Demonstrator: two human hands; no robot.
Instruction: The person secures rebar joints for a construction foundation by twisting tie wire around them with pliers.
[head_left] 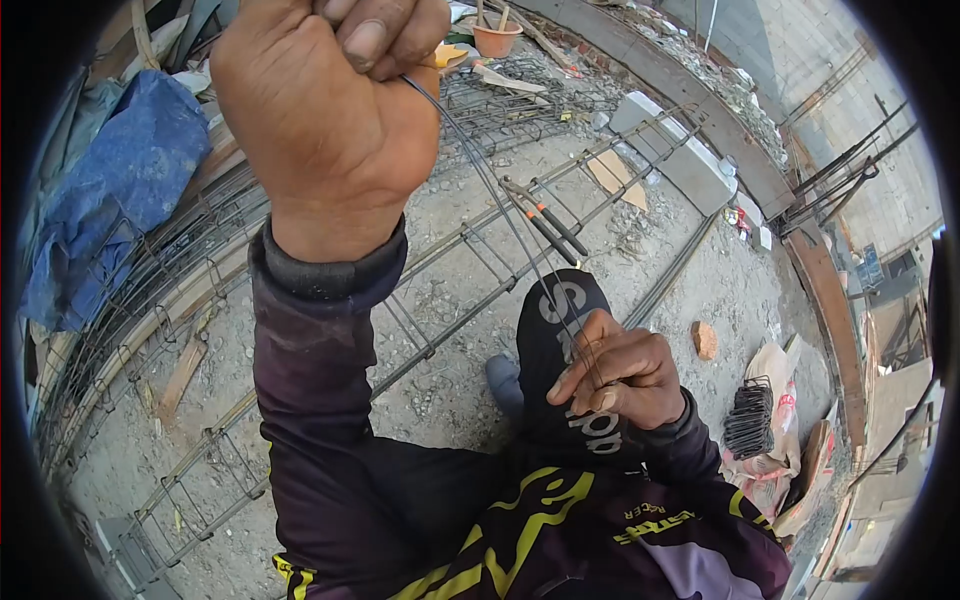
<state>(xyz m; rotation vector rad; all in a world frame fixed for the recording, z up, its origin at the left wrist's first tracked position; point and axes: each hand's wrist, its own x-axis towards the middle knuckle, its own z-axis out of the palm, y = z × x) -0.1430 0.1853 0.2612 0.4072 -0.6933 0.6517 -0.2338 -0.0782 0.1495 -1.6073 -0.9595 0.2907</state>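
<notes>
My left hand is raised close to the camera, its fingers closed around one end of thin dark tie wire. The wire runs down in a few strands to my right hand. There my thumb and fingers pinch the lower part in front of my dark trouser leg. Pincers with orange and black handles rest on a long rebar cage, behind the wire. Neither hand touches the pincers or the cage.
More rebar mesh lies at the back, near an orange pot. A blue tarp is heaped at left. Pale blocks stand at upper right. A bundle of bent stirrups lies on sacks, near a brick piece.
</notes>
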